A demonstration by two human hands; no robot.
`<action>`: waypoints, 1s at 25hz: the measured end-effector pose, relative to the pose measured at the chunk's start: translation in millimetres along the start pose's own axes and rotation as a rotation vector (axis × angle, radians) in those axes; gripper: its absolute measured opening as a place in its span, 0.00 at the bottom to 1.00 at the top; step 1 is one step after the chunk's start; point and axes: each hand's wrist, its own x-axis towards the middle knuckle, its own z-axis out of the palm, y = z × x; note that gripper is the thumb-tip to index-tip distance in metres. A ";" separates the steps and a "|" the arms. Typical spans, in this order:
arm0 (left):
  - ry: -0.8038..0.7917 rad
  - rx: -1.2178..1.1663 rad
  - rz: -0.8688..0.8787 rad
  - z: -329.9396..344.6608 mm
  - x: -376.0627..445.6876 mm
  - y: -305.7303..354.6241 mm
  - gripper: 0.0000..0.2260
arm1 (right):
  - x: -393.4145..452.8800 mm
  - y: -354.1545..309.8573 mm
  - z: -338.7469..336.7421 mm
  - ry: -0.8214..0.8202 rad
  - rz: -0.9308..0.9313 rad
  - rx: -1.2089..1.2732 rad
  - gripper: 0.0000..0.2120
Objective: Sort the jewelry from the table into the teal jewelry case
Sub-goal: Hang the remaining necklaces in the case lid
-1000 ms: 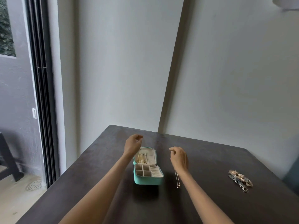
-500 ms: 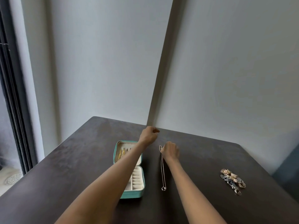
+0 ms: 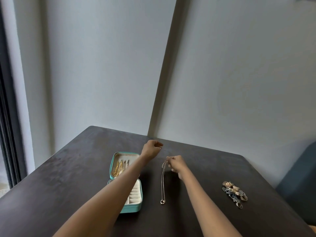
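The teal jewelry case (image 3: 131,209) lies open on the dark table (image 3: 68,177), with gold chains in its lid and cream ring rolls in its base. My left forearm crosses over the case. My left hand (image 3: 151,150) is past the lid's far right corner, fingers curled, and nothing shows in it. My right hand (image 3: 176,164) pinches the top of a thin necklace (image 3: 163,183). The chain runs straight toward me, right of the case, and ends in a small ring pendant that appears to rest on the table.
A pile of mixed jewelry (image 3: 234,194), gold and blue-grey pieces with rings, lies at the table's right. A blue-grey seat (image 3: 301,182) stands past the right edge. Walls close off the far side, and a dark door frame (image 3: 6,134) is at the left.
Both hands have moved right and away from me. My left hand went from over the case's lid to beyond its right corner. The necklace is now drawn out straight beside the case.
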 end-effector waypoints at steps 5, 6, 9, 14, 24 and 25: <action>-0.170 0.001 0.024 4.2 -15.6 15.3 0.13 | -30.2 -24.1 -16.4 -0.087 -0.018 0.058 0.11; -0.229 0.022 0.017 4.9 -20.1 18.4 0.13 | -35.6 -25.9 -18.1 -0.097 -0.012 0.051 0.10; -0.332 0.077 0.054 5.4 -33.2 24.4 0.11 | -54.0 -28.9 -23.1 -0.093 -0.025 0.022 0.12; -0.204 0.146 0.182 -7.6 -50.6 40.2 0.06 | -83.6 -39.1 -35.0 -0.012 -0.033 0.036 0.13; -0.145 0.271 0.275 -32.0 -69.5 54.0 0.06 | -105.7 -62.7 -53.8 0.010 -0.015 0.600 0.12; -0.144 0.233 0.257 -33.9 -72.0 55.3 0.06 | -108.0 -63.7 -54.3 0.011 -0.019 0.665 0.12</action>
